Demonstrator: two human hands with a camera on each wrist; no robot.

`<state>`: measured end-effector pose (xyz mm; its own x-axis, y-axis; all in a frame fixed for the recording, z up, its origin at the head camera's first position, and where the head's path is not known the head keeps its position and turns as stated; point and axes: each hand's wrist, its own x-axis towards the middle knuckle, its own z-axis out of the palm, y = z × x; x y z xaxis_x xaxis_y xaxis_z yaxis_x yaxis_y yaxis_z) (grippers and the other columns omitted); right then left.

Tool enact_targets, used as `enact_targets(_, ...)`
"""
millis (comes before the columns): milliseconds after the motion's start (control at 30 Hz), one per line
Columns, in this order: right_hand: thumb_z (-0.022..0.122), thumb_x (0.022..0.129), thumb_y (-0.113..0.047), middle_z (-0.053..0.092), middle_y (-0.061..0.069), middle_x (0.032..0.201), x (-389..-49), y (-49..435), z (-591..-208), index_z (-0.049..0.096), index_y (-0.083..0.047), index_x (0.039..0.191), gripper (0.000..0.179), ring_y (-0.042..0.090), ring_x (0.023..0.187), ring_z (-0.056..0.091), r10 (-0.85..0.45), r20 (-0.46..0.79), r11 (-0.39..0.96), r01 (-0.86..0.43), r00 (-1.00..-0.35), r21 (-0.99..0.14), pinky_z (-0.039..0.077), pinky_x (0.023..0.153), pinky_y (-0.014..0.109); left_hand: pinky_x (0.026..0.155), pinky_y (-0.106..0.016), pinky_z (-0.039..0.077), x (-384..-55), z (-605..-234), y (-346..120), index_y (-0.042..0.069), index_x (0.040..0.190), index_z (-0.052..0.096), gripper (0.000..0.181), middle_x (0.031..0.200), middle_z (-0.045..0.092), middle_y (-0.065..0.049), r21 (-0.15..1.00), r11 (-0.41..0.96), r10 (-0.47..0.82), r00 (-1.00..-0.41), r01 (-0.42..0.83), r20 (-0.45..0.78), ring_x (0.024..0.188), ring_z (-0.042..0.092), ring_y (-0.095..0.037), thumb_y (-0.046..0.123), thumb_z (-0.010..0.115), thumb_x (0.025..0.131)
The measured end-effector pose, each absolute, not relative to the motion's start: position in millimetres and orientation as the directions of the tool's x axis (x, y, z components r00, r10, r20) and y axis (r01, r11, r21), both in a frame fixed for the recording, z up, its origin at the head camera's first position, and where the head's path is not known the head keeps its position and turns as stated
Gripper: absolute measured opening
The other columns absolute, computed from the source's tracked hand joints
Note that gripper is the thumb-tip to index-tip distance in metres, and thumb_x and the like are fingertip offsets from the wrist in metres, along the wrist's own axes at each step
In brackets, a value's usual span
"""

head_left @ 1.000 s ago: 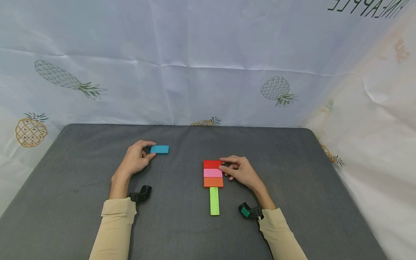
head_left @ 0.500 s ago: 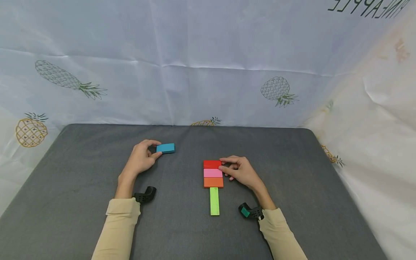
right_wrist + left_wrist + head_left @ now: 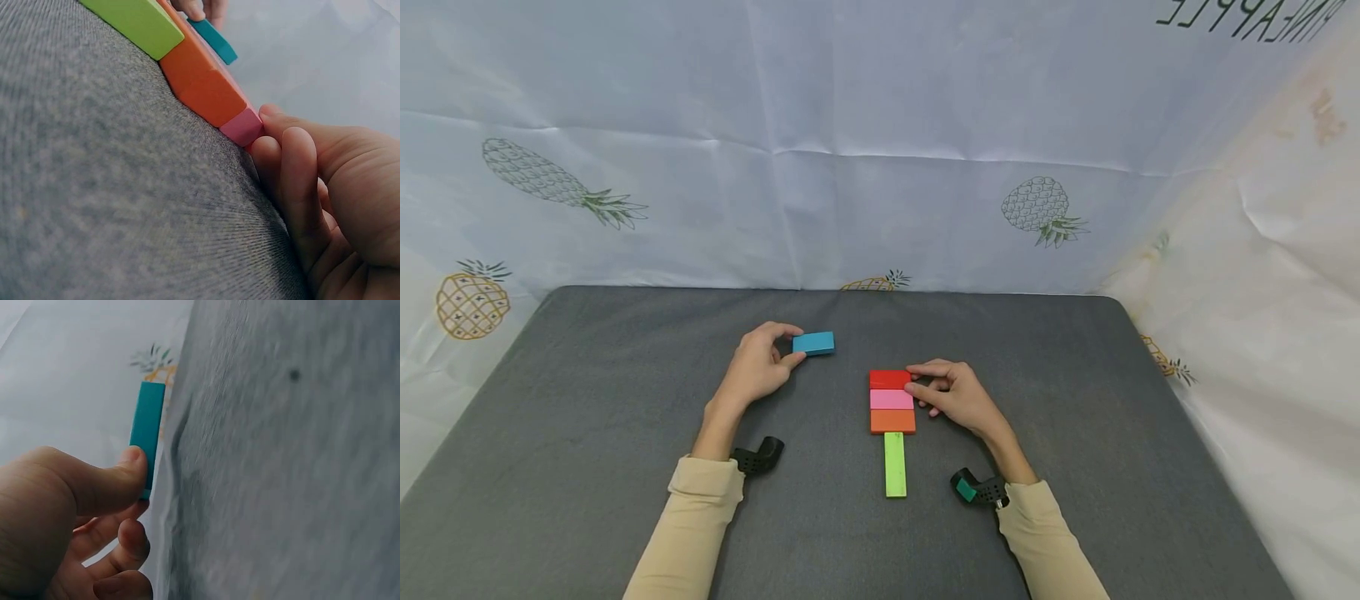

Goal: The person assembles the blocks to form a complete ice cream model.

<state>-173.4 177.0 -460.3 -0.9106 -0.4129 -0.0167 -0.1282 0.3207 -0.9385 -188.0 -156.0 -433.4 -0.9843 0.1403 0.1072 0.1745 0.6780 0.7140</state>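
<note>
A blue block (image 3: 813, 343) is pinched at its left end between the thumb and fingers of my left hand (image 3: 762, 363). In the left wrist view the teal-looking block (image 3: 147, 434) is clear of the grey surface. My right hand (image 3: 959, 395) pinches the right end of a red block (image 3: 889, 380), thumb on the near side and forefinger on the far side. Against the red block lie a pink block (image 3: 891, 400) and an orange block (image 3: 892, 421), side by side. A light green block (image 3: 895, 465) stands out lengthwise from the orange one. The right wrist view mostly hides the red block.
Grey cloth (image 3: 587, 500) covers the table. Behind it hangs a white sheet (image 3: 880, 100) printed with pineapples. Black wrist-worn cameras sit at the left wrist (image 3: 758, 456) and right wrist (image 3: 979, 487).
My left hand has carried the blue block to the right, toward the red block. The right hand and the laid blocks have stayed where they were.
</note>
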Motion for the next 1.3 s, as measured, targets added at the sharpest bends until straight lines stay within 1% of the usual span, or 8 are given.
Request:
enact_targets(267,0.073,0.094,-0.008,0.065,0.026,0.117,-174,178,-461,0.066,0.005,0.131,0.04,0.003,0.067,0.064,-0.432,0.013,0.314,-0.164,-0.902,-0.935,0.056,0.06,0.023,0.055,-0.029,0.04,-186,-434,-139,0.001,0.126,0.069,0.034,0.125,0.065,-0.023,0.728,0.651,0.167,-0.976,0.214,0.138,0.058,0.049,-0.015,0.01,0.074,0.093)
enact_targets(433,0.072,0.094,-0.008,0.065,0.025,0.118,-175,178,-462,0.066,0.005,0.131,0.039,0.003,0.068,0.064,-0.434,0.01,0.318,-0.163,-0.901,-0.934,0.056,0.061,0.023,0.055,-0.028,0.041,-185,-434,-131,0.002,0.125,0.069,0.034,0.124,0.065,-0.022,0.721,0.653,0.186,-0.972,0.23,0.142,0.059,0.049,-0.014,0.011,0.074,0.093)
enact_targets(800,0.074,0.093,-0.008,0.065,0.025,0.117,-174,178,-460,0.067,0.005,0.13,0.04,0.004,0.067,0.065,-0.424,0.001,0.317,-0.149,-0.906,-0.937,0.057,0.061,0.022,0.056,-0.027,0.041,-182,-434,-111,0.002,0.124,0.07,0.034,0.122,0.067,-0.019,0.739,0.631,0.203,-0.97,0.235,0.134,0.06,0.049,-0.013,0.012,0.076,0.092)
enact_targets(1000,0.074,0.093,-0.009,0.066,0.025,0.116,-174,177,-461,0.067,0.005,0.13,0.04,0.004,0.067,0.065,-0.422,0.0,0.315,-0.147,-0.907,-0.938,0.057,0.062,0.022,0.055,-0.026,0.04,-180,-436,-103,0.004,0.124,0.071,0.034,0.122,0.067,-0.018,0.725,0.646,0.192,-0.97,0.241,0.152,0.06,0.049,-0.012,0.013,0.077,0.092)
enact_targets(1300,0.074,0.093,-0.009,0.065,0.026,0.12,-173,177,-461,0.067,0.005,0.13,0.04,0.004,0.069,0.066,-0.418,-0.004,0.313,-0.139,-0.908,-0.94,0.057,0.062,0.023,0.053,-0.026,0.039,-178,-439,-93,0.006,0.125,0.071,0.034,0.123,0.068,-0.015,0.715,0.657,0.189,-0.97,0.24,0.152,0.06,0.049,-0.012,0.014,0.077,0.092)
